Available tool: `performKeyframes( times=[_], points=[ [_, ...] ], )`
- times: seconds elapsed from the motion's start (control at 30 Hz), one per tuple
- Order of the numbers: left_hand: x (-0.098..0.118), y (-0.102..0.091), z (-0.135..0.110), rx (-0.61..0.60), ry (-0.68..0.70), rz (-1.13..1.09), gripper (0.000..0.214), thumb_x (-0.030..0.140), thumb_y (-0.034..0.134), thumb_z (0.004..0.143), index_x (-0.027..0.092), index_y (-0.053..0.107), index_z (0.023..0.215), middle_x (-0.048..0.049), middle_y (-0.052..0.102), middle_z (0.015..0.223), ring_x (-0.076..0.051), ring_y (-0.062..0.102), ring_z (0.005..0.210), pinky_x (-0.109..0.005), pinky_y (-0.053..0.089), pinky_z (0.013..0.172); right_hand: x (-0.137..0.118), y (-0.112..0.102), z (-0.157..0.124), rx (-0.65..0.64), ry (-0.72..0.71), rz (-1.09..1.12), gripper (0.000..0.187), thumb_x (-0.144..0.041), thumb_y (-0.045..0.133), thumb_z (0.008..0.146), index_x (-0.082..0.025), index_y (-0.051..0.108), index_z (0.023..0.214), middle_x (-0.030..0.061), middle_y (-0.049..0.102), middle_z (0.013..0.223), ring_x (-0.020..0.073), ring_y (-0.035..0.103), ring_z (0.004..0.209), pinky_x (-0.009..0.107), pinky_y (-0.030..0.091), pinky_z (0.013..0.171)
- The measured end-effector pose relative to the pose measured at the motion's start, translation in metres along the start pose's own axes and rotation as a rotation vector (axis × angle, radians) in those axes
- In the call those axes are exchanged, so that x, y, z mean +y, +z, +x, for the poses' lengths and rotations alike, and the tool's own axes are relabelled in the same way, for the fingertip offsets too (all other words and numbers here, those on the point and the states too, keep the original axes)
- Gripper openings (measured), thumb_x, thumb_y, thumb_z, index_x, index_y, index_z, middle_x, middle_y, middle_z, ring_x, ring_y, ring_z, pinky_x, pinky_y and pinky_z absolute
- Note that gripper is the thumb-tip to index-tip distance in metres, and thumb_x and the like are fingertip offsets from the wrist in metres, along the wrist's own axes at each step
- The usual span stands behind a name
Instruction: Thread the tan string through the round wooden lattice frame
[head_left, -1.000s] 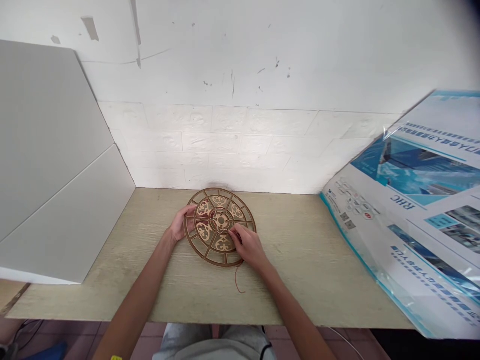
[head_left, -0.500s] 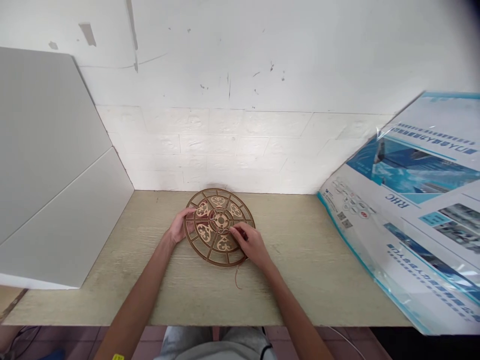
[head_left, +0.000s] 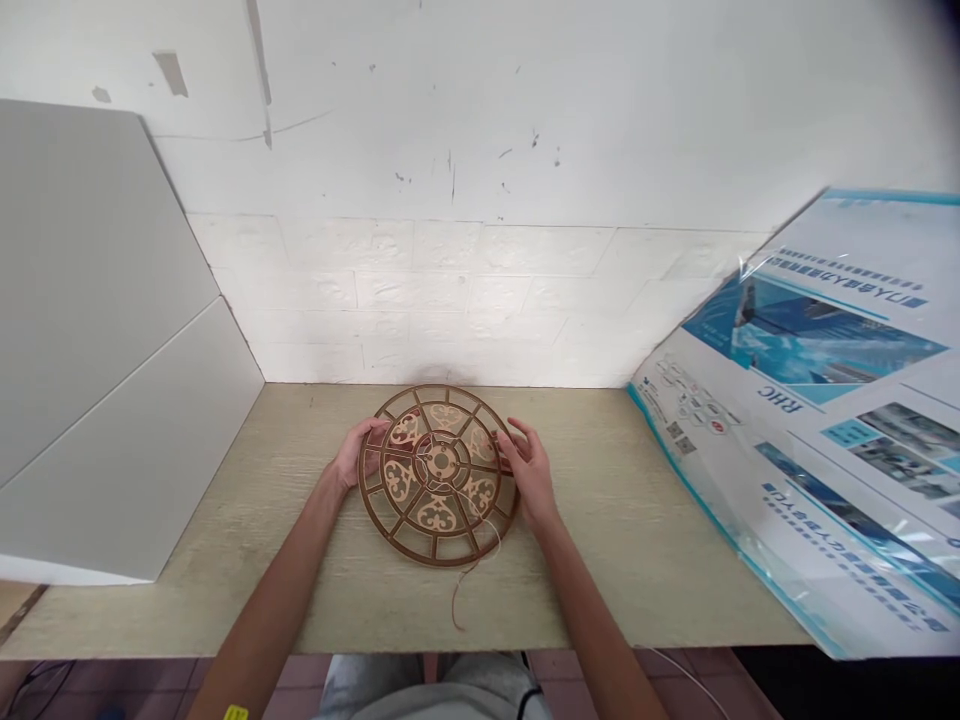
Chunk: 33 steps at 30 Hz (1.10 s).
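A round openwork wooden disc (head_left: 439, 462) lies in front of me, with a brown lattice rim, spokes and pale leaf-shaped inlays around a central hub. My left hand (head_left: 355, 452) grips its left edge, with the thumb over the rim. My right hand (head_left: 529, 470) is at the right edge, its fingers spread and its fingertips at the rim. A thin reddish cord (head_left: 457, 597) runs from the disc's lower edge and curls on the tabletop. I cannot tell where the cord is fixed.
The pale wood-grain tabletop (head_left: 637, 530) ends at a white brick-pattern wall (head_left: 450, 290) behind. A grey panel (head_left: 105, 340) leans at the left. A blue and white printed poster in plastic (head_left: 817, 400) covers the right side.
My right hand has moved off the disc's face to its right edge and opened its fingers. The disc has turned a little and looks slightly larger. The cord has shifted with it.
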<state>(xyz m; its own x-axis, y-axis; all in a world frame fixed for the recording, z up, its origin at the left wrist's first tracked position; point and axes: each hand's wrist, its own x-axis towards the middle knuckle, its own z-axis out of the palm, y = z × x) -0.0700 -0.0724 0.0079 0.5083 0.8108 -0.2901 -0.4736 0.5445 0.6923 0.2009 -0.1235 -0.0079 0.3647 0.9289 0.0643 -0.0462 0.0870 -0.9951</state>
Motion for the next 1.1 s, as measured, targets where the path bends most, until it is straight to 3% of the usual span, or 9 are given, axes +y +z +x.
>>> performKeyframes(
  times=[0.1,0.2,0.33,0.47,0.6,0.77,0.93,1.1],
  points=[
    [0.0,-0.001,-0.001,0.007,0.015,0.01,0.018,0.026,0.056,0.081,0.012,0.068,0.081,-0.0084,0.072,0.078,-0.021,0.067,0.07,-0.031,0.05,0.071,-0.006,0.0,-0.004,-0.068,0.155,0.151,0.051,-0.049,0.074,0.069,-0.022,0.06,0.11,0.0021,0.069,0.087,0.0168,0.066,0.071,0.027,0.054,0.06],
    [0.001,0.002,-0.003,-0.017,0.01,0.007,0.024,0.032,0.056,0.084,0.012,0.069,0.088,-0.0092,0.073,0.082,-0.023,0.068,0.075,-0.032,0.05,0.074,-0.006,-0.001,-0.004,-0.038,0.217,0.24,0.048,-0.047,0.079,0.064,-0.021,0.064,0.1,0.0007,0.069,0.084,0.0134,0.064,0.065,0.023,0.052,0.054],
    [0.001,0.009,-0.004,-0.097,-0.003,0.003,0.042,0.044,0.053,0.086,0.01,0.067,0.105,-0.014,0.072,0.095,-0.027,0.068,0.088,-0.035,0.05,0.08,0.001,-0.002,-0.002,-0.007,0.217,0.323,0.04,-0.048,0.079,0.063,-0.018,0.064,0.084,0.0011,0.069,0.079,0.012,0.062,0.061,0.021,0.051,0.051],
    [-0.001,0.011,-0.002,-0.086,0.016,0.039,0.049,0.051,0.051,0.087,0.01,0.067,0.107,-0.0162,0.071,0.099,-0.029,0.066,0.096,-0.037,0.048,0.086,0.008,0.0,0.002,0.104,0.131,0.388,0.038,-0.05,0.075,0.067,-0.02,0.06,0.083,0.0006,0.068,0.08,0.012,0.061,0.06,0.023,0.052,0.053],
    [-0.004,0.01,0.001,-0.113,0.078,0.092,0.036,0.041,0.056,0.088,0.012,0.068,0.104,-0.0149,0.07,0.107,-0.027,0.064,0.103,-0.037,0.046,0.093,0.015,-0.002,0.005,0.189,0.043,0.466,0.034,-0.05,0.07,0.073,-0.022,0.054,0.085,-0.0016,0.068,0.091,0.011,0.063,0.068,0.023,0.053,0.057],
    [-0.011,0.008,0.004,-0.064,0.107,0.198,0.031,0.018,0.068,0.081,0.014,0.066,0.111,-0.0138,0.067,0.117,-0.024,0.063,0.105,-0.037,0.044,0.098,0.024,-0.007,0.01,0.166,0.029,0.472,0.03,-0.049,0.064,0.078,-0.024,0.049,0.085,-0.0012,0.068,0.094,0.0141,0.065,0.072,0.029,0.054,0.059],
    [-0.011,0.009,0.007,-0.041,0.152,0.198,0.03,0.024,0.067,0.082,0.014,0.064,0.111,-0.0142,0.067,0.114,-0.023,0.066,0.097,-0.035,0.048,0.09,0.023,-0.003,0.01,0.11,0.061,0.512,0.027,-0.046,0.064,0.077,-0.023,0.051,0.085,-0.0013,0.066,0.089,0.0138,0.064,0.075,0.029,0.053,0.066],
    [-0.01,0.013,0.004,-0.015,0.168,0.188,0.031,0.024,0.066,0.084,0.017,0.062,0.114,-0.0122,0.069,0.11,-0.02,0.068,0.086,-0.032,0.05,0.082,0.018,-0.001,0.008,0.181,0.071,0.248,0.032,-0.049,0.06,0.079,-0.022,0.051,0.093,0.0029,0.063,0.091,0.0166,0.061,0.076,0.029,0.05,0.063]
  ],
)
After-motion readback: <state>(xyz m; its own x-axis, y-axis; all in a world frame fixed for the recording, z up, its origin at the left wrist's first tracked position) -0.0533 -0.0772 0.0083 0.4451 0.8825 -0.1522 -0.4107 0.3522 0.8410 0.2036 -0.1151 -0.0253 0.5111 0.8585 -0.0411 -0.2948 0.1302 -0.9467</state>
